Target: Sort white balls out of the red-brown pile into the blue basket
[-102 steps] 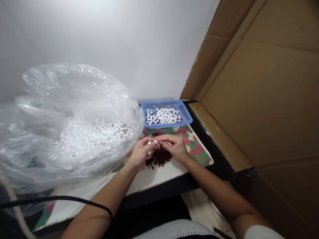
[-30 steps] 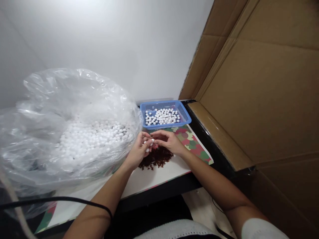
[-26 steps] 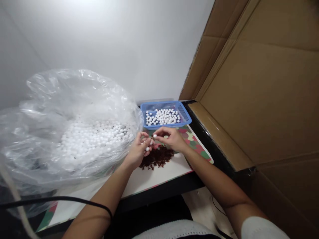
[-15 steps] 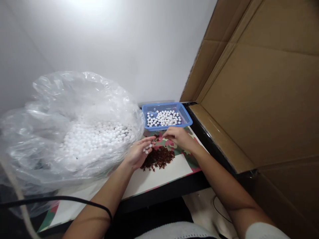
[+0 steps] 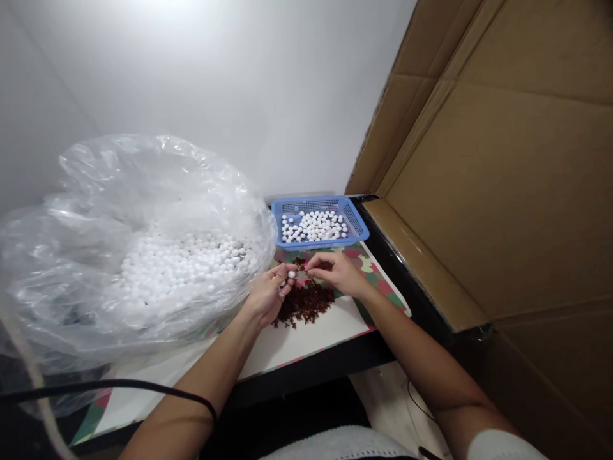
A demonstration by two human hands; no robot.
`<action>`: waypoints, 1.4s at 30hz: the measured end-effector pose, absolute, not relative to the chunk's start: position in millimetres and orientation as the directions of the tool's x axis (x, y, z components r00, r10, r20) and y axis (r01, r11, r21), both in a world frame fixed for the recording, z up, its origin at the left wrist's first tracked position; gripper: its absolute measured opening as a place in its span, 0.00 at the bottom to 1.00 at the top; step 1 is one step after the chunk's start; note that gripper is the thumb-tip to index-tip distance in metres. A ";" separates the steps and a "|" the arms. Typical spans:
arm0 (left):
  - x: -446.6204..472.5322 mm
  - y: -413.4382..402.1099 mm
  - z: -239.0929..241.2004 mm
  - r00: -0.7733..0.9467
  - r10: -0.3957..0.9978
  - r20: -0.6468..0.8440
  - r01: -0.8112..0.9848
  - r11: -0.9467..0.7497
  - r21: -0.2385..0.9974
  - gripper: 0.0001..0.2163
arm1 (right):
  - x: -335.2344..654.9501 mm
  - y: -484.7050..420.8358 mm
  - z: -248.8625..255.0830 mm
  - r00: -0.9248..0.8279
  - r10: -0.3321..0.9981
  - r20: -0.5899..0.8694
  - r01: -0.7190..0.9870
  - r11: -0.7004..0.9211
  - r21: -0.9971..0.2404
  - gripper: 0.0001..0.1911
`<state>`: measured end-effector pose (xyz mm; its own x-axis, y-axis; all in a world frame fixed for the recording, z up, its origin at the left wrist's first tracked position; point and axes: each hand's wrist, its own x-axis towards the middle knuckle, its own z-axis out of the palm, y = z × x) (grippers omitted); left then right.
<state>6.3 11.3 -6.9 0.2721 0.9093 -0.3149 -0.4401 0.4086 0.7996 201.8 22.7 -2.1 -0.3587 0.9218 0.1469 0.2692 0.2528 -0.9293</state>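
My left hand (image 5: 268, 295) is cupped palm-up over a heap of dark red-brown husks (image 5: 306, 301) and holds a few small white balls, one pinched at its fingertips (image 5: 290, 274). My right hand (image 5: 335, 271) hovers just right of it, its thumb and fingers pinched together close to that ball; what it holds, if anything, is too small to make out. Behind the hands stands a blue plastic basket (image 5: 357, 220) with several white balls (image 5: 313, 225) in it.
A big clear plastic bag (image 5: 96, 191) full of white balls (image 5: 177, 268) fills the left side of the table. A camouflage-patterned mat (image 5: 378, 281) lies on the white tabletop (image 5: 297, 345). An open cardboard box (image 5: 502, 191) walls off the right. A black cable (image 5: 105, 385) crosses the lower left.
My right hand reached toward the blue basket half a second ago and has come back to my left hand's fingertips. The left hand has stayed over the husks.
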 end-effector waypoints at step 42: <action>2.6 10.7 -3.6 0.282 0.893 -0.349 -0.322 0.431 0.843 0.19 | 215.4 61.8 22.4 -0.067 0.842 0.535 0.643 0.446 -0.622 0.14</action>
<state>2.6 10.7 -3.6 0.2825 0.8934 -0.3494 -0.3215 0.4313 0.8430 215.4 61.8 22.4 -0.0666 0.8424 0.5347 0.6435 0.4458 -0.6222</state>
